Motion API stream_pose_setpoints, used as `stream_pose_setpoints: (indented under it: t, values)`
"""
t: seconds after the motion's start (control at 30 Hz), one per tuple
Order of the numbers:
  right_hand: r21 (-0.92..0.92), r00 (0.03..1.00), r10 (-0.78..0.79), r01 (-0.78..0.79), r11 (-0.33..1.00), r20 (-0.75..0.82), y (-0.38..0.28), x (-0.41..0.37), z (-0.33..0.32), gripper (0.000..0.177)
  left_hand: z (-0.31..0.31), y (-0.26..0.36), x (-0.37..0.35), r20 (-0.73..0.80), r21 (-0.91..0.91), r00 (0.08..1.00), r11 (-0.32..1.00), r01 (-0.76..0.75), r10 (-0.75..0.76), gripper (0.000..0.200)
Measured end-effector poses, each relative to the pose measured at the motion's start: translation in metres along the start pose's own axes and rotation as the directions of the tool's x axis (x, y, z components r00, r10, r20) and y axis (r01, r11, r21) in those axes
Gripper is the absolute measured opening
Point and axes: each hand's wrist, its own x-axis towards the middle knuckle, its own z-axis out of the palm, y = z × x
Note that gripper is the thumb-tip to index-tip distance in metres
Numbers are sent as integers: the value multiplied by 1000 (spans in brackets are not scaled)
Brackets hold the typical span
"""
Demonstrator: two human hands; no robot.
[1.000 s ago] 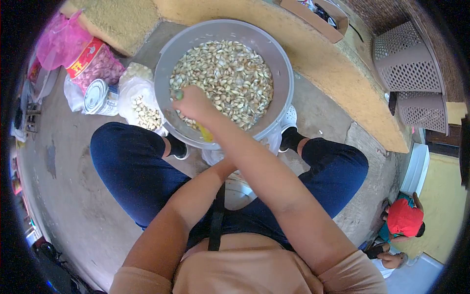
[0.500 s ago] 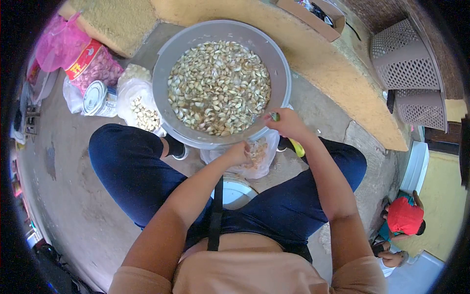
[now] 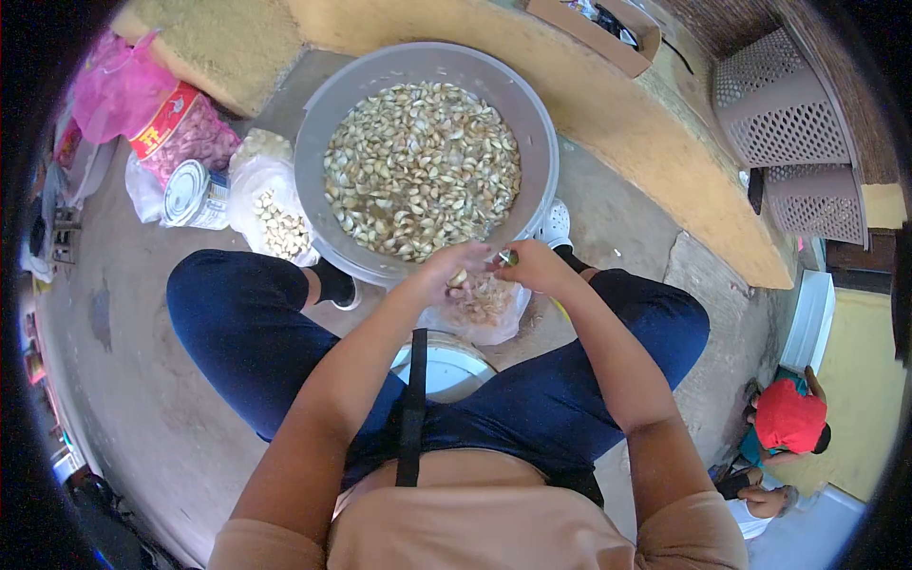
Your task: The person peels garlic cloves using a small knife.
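A large grey tub (image 3: 313,180) holds a mass of pale garlic cloves (image 3: 423,166) in liquid. At the tub's near rim, my left hand (image 3: 450,268) is curled round a garlic clove (image 3: 458,278). My right hand (image 3: 534,268) is close beside it, closed on a small knife (image 3: 506,257) whose dark green handle shows between the fingers. Under both hands lies a clear plastic bag (image 3: 494,328) with papery peelings (image 3: 483,302) in it.
To the left stand a bag of whitish cloves (image 3: 282,226), a tin can (image 3: 196,194) and a pink mesh sack (image 3: 193,142). A low yellow wall (image 3: 655,152) runs behind the tub. A person in red (image 3: 790,416) and another person (image 3: 760,503) are at the lower right.
My left hand has risen from the bag of peelings to the tub's rim and now shows a clove. My right hand has moved left and slightly down with the knife, nearer my left.
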Motion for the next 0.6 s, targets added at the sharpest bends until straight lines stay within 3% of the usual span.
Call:
stream_pose_setpoints:
  t: [0.07,0.17,0.27,0.37,0.5,0.6]
  values:
    - [29,995,-40,42,999,-90,15,9,4,39,-2,4,-2,-36,-146,998,987,-62,58,40]
    - [370,973,226,-225,901,42,-16,3,-9,25,-7,12,-6,-22,-273,983,945,-180,181,37]
    - [634,973,220,-211,744,66,-22,3,2,20,3,22,-17,33,-337,968,915,-223,249,36]
    - [585,988,97,-11,811,-116,-34,-1,3,22,6,21,-16,45,-334,954,904,-267,298,39]
    - [537,983,62,42,843,-174,-30,3,2,19,5,23,-16,37,-361,942,884,-297,332,34]
    - [388,989,76,-19,921,-130,-17,7,-5,19,4,30,-18,-304,-379,887,810,-448,348,27]
